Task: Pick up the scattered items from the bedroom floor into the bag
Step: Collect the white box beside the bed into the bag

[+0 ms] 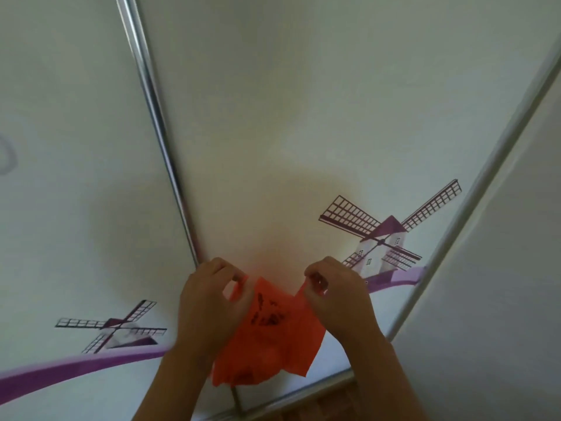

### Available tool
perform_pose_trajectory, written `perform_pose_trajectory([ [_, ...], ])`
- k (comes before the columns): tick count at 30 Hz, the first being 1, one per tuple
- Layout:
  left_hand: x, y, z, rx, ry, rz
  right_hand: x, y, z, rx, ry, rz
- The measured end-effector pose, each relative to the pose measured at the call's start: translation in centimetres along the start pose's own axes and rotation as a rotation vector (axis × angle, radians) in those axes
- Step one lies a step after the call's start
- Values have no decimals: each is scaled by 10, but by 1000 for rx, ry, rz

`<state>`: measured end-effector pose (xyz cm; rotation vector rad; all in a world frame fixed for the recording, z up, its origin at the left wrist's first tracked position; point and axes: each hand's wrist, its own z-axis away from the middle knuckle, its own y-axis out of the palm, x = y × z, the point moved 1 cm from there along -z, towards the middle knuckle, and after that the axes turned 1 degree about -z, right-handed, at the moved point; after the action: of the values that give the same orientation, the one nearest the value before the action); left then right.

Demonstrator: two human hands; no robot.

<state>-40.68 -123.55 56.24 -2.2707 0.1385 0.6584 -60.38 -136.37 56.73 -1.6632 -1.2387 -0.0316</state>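
Note:
A thin red plastic bag (273, 338) with black print hangs in front of me, low in the middle of the head view. My left hand (206, 302) pinches its top left edge, and my right hand (337, 293) pinches its top right edge. Both hands are raised, and the bag droops between them. None of the floor items show.
White sliding wardrobe doors (288, 117) with metal frames (158, 123) fill the view, printed with windmills (382, 235) and a purple band. A strip of brown wooden floor (318, 405) shows at the bottom beside a plain white wall (501, 299) on the right.

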Motion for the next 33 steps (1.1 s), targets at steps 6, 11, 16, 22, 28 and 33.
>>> perform_pose_trajectory([
  [6,49,-56,8,-59,-28,0,70,46,-9,-9,-124,-23],
  [11,93,-104,17,-99,-91,3,133,81,-14,16,-183,-37],
  [16,142,-155,35,-156,-130,7,201,120,-13,61,-246,-74],
  [22,204,-223,68,-237,-241,-57,274,176,-13,136,-311,-173],
  [28,253,-299,118,-358,-406,-131,351,243,-10,227,-428,-324],
  [33,285,-352,167,-463,-590,-270,410,300,-2,388,-545,-392],
])
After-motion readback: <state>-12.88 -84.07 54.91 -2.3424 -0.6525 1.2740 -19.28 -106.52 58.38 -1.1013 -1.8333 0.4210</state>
